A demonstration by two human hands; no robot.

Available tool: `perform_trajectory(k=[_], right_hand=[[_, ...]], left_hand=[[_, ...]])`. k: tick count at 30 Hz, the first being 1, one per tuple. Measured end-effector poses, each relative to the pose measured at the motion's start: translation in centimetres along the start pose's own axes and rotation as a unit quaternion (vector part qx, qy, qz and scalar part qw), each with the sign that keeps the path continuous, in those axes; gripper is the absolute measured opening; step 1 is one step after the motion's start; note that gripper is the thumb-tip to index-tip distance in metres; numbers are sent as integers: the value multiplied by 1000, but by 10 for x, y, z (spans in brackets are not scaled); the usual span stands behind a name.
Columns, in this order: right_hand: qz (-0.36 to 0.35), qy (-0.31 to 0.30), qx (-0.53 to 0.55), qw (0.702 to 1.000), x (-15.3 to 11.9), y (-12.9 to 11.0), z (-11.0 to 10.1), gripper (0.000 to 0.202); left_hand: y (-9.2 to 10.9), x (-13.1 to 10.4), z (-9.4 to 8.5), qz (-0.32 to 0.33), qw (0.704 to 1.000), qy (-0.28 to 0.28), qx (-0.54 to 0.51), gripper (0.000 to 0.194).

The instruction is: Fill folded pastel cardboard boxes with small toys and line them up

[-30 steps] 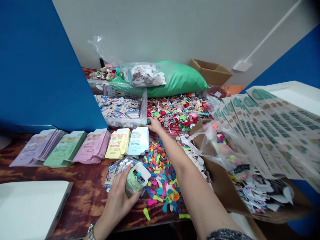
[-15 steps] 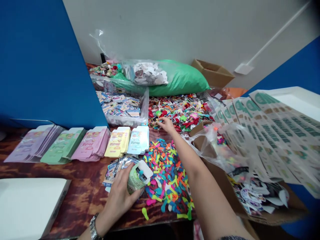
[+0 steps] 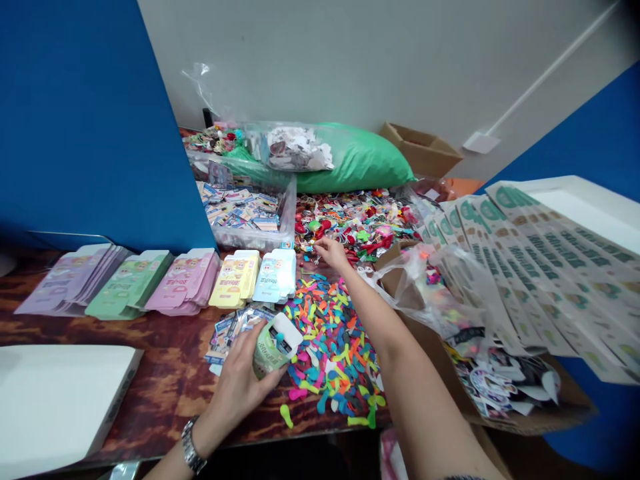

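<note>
My left hand (image 3: 245, 377) wraps round a small green box (image 3: 273, 347) with its white flap open and a blue item showing inside. Farther back, my right hand (image 3: 331, 253) is closed in a pinch at the front edge of a heap of mixed trinkets (image 3: 360, 223); a small, partly hidden item shows at the fingertips. Many coloured balloons (image 3: 335, 340) lie between the two arms. Printed cards and packets (image 3: 227, 333) are partly covered by my left hand.
Flat boxes in purple (image 3: 73, 280), green (image 3: 127, 283), pink (image 3: 183, 280), yellow (image 3: 234, 280) and blue (image 3: 274, 277) stand in a row. Behind are a card bin (image 3: 245, 213) and a green bag (image 3: 360, 160). At right, a carton (image 3: 425, 333) sits beside hanging printed sheets (image 3: 545, 267).
My right hand has shifted slightly at the heap's edge, and a small dangling item now shows at its fingertips. The left hand still holds the green box. The view has shifted slightly.
</note>
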State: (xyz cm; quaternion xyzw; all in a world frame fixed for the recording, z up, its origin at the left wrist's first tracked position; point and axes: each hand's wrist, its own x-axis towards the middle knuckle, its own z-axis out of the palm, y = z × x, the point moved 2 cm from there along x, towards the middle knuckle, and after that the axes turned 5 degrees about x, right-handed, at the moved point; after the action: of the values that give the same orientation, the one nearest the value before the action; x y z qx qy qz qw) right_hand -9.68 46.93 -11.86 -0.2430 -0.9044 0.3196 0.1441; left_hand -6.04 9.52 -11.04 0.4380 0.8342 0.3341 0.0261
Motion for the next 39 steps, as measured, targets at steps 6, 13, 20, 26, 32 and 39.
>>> perform_trajectory(k=[6, 13, 20, 26, 32, 39], right_hand=[[-20, -64, -130, 989, 4, -10, 17, 53], [-11, -96, -219, 971, 5, -14, 26, 31], [-46, -55, -208, 975, -21, -44, -2, 34], [-294, -30, -53, 954, -102, -121, -36, 26], [-403, -123, -140, 896, -173, -172, -18, 18], [-419, -143, -39, 896, -184, -182, -9, 20]], left_hand=[[1, -2, 1, 0, 1000, 1, 2, 76], [1, -4, -1, -5, 1000, 2, -1, 75], [-5, -1, -3, -28, 999, 33, -5, 72], [-9, 8, -3, -77, 996, 50, -17, 74], [-3, 5, -3, -80, 995, 51, -32, 73], [1, -8, -3, -75, 993, 51, -73, 75]])
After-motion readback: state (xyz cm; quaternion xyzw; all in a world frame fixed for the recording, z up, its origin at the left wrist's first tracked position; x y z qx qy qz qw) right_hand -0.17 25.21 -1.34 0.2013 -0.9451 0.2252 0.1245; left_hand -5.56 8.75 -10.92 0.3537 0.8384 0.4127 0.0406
